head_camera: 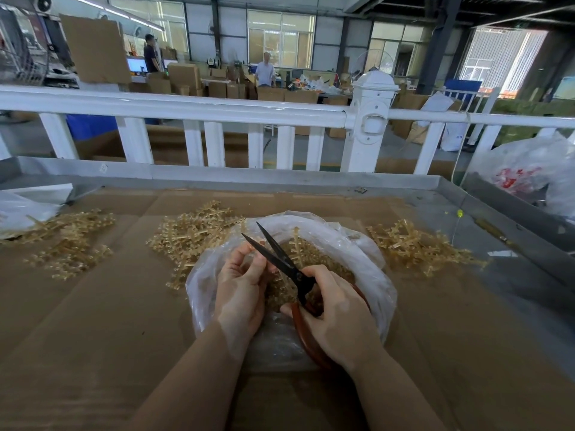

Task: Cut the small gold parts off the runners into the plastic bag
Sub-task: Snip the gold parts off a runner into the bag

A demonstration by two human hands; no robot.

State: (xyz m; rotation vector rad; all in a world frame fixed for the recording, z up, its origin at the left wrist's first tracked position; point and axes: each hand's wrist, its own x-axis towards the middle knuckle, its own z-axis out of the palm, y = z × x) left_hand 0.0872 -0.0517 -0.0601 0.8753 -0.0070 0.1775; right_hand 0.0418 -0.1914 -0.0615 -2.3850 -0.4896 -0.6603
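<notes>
A clear plastic bag (370,275) lies open on the cardboard in front of me, with loose small gold parts (339,272) inside. My left hand (239,290) pinches a gold runner (297,247) over the bag's mouth. My right hand (339,318) grips the red handles of black-bladed scissors (280,256). The blades stand apart, pointing up and left beside my left fingers. Most of the held runner is hidden behind my hands and the blades.
Piles of gold runners lie on the cardboard at the left (68,241), centre (193,234) and right (417,244). A white railing (199,110) runs behind the table. More plastic bags sit at the far right (529,169) and far left (18,209).
</notes>
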